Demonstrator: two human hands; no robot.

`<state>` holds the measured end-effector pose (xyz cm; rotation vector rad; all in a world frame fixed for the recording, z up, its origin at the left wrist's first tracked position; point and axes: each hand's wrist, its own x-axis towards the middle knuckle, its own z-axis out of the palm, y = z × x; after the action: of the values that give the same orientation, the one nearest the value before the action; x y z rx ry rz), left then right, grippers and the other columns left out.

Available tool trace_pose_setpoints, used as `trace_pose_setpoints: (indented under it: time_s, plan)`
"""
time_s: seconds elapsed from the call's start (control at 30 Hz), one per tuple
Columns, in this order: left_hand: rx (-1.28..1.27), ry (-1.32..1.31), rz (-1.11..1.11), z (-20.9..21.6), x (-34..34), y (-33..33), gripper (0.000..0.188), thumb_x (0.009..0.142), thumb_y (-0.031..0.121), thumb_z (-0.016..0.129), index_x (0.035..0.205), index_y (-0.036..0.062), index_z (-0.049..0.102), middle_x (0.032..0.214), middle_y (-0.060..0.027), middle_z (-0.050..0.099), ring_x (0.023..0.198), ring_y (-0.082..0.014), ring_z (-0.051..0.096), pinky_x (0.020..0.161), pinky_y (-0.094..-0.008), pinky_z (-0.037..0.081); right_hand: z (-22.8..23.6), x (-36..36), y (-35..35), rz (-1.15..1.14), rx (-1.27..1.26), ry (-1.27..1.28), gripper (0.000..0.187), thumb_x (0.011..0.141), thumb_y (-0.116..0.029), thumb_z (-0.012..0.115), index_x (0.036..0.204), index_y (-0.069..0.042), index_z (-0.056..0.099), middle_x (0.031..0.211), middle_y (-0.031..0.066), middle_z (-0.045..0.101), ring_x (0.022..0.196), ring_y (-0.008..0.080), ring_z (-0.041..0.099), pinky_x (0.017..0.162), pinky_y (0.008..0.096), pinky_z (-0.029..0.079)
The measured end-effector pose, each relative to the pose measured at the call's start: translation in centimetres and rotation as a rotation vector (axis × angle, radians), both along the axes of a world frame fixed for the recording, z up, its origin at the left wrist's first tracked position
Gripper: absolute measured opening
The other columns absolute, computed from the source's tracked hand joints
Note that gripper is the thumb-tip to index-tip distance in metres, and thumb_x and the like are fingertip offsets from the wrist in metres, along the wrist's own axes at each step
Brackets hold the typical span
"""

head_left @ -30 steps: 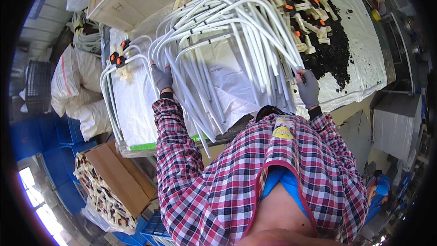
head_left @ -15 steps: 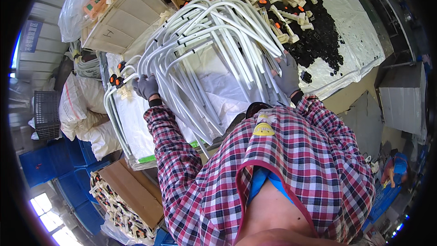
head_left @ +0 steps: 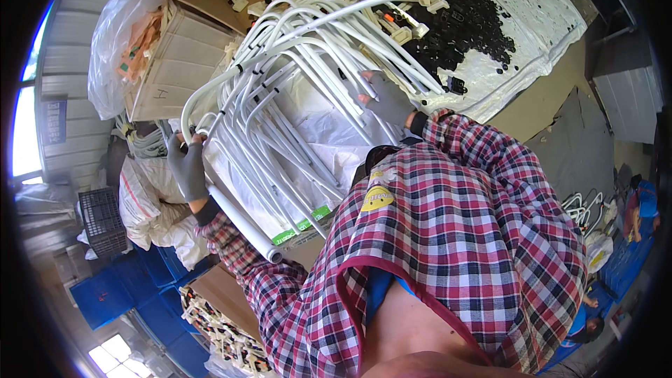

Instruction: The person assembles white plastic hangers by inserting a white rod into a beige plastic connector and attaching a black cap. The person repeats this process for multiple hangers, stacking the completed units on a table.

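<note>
Leftward across the pile of white tubes [head_left: 259,122], we have drawn one bent tube [head_left: 241,220], its ends far right and near left. Our left hand [head_left: 186,166] grasps its bend; our right hand [head_left: 388,100] seems to touch the pile's right side, though whether it grips we cannot tell.

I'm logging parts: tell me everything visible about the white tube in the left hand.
The tube is white, smooth, perhaps coated metal or plastic. The gloved left hand grips it near a rounded bend; below, a straight leg slants toward the wearer and ends in an open, hollow mouth beside the checked sleeve. A black band marks it past the bend. Its far side overlaps other white tubes.
</note>
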<state>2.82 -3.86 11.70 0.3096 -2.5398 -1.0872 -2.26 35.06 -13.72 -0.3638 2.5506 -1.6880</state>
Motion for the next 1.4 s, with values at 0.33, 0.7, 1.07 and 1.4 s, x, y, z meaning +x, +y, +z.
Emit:
trace_pose_setpoints:
  time_s: [0.33, 0.7, 1.07, 1.4]
  plan:
    - [-0.048, -0.059, 0.053, -1.8, 1.4, -0.8, 0.017, 0.093, 0.007, 0.06, 0.105, -0.0043, 0.063, 0.079, -0.0001, 0.059, 0.07, -0.0073, 0.055, 0.065, -0.0225, 0.044, 9.6, -8.6, 0.4, -0.342, 0.582, 0.955, 0.04, 0.092, -0.035, 0.059, 0.124, -0.013, 0.064, 0.128, 0.0113, 0.058, 0.121, 0.0296, 0.054, 0.103, 0.0449, 0.04]
    - [0.458, 0.04, 0.196, -5.4, 3.0, -2.4, 0.013, 0.099, 0.022, 0.058, 0.096, 0.0089, 0.06, 0.067, 0.0049, 0.049, 0.044, -0.0024, 0.037, 0.038, -0.0199, 0.027, 3.9, -6.2, 2.5, 0.217, 0.271, -0.209, 0.043, 0.095, -0.042, 0.057, 0.104, -0.001, 0.066, 0.087, 0.0171, 0.068, 0.076, 0.0279, 0.065, 0.072, 0.0406, 0.051]
    - [-0.458, 0.181, 0.236, -3.6, 2.3, -4.0, 0.026, 0.099, 0.02, 0.055, 0.101, -0.0054, 0.056, 0.069, -0.0116, 0.056, 0.062, -0.0212, 0.053, 0.059, -0.0358, 0.041, 3.8, 1.2, 1.0, -0.006, -0.655, -0.7, 0.028, 0.097, -0.027, 0.064, 0.102, 0.0, 0.058, 0.069, -0.0025, 0.052, 0.055, 0.0029, 0.046, 0.048, 0.0181, 0.039]
    - [0.061, 0.5, 0.33, -1.9, 13.0, -0.2, 0.012, 0.099, 0.016, 0.057, 0.102, 0.0047, 0.056, 0.067, 0.0035, 0.05, 0.048, -0.0035, 0.042, 0.041, -0.0186, 0.027, -7.8, -5.1, 5.2, -0.225, -0.138, -0.309, 0.033, 0.094, -0.032, 0.057, 0.099, 0.001, 0.061, 0.083, 0.0195, 0.064, 0.075, 0.0377, 0.061, 0.068, 0.0447, 0.048]
